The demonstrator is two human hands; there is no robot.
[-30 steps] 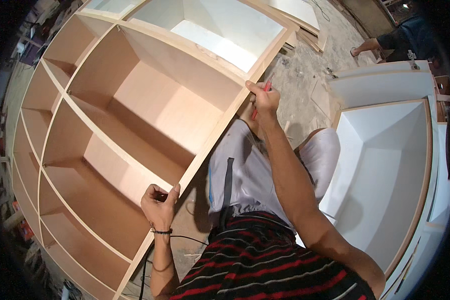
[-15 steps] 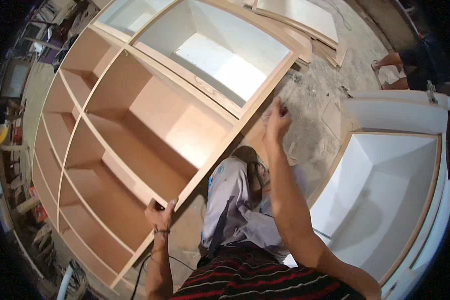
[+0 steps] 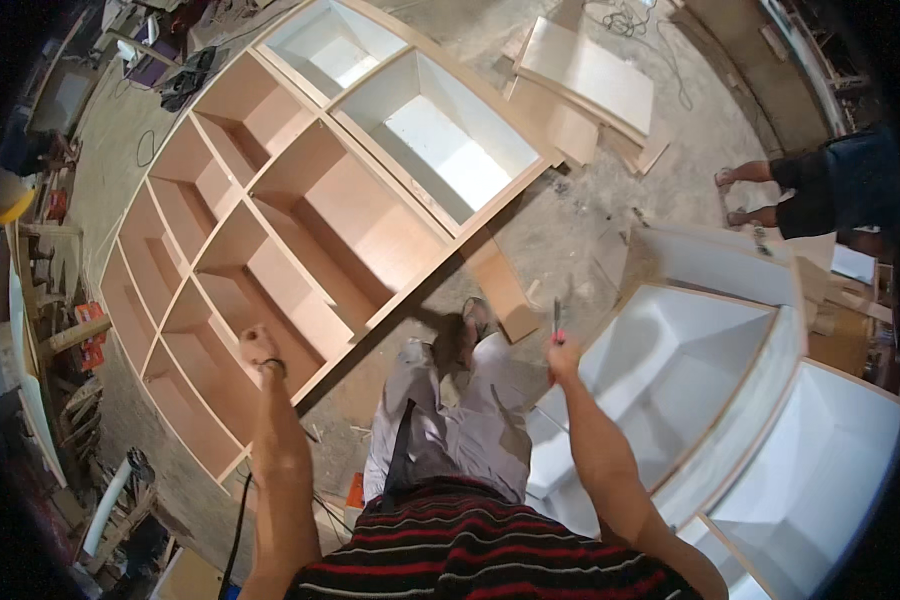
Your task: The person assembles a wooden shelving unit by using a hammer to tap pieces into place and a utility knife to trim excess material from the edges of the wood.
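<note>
My left hand point(image 3: 260, 345) is curled closed above the low compartments of a large wooden shelf cabinet point(image 3: 341, 354), which lies on its back. Whatever its fingers may hold is hidden. In my right hand point(image 3: 564, 360) is a slim tool with a red handle and a dark shaft point(image 3: 557, 314), its shaft pointing away from me. Its exact kind is too small to tell. The right hand is held in front of a white-lined cabinet box point(image 3: 660, 345), apart from the wooden cabinet.
Pale boards point(image 3: 588, 75) are stacked at the far right of the cabinet. A loose plank point(image 3: 500, 290) lies by my feet. Another person's legs point(image 3: 770, 195) show at right. A second white box point(image 3: 820, 480) stands near right; a black cable point(image 3: 238, 535) runs at lower left.
My left hand has let go of the cabinet's front edge and moved left. My right hand has come back nearer, with the tool now in plain sight. My view has shifted back, showing more floor.
</note>
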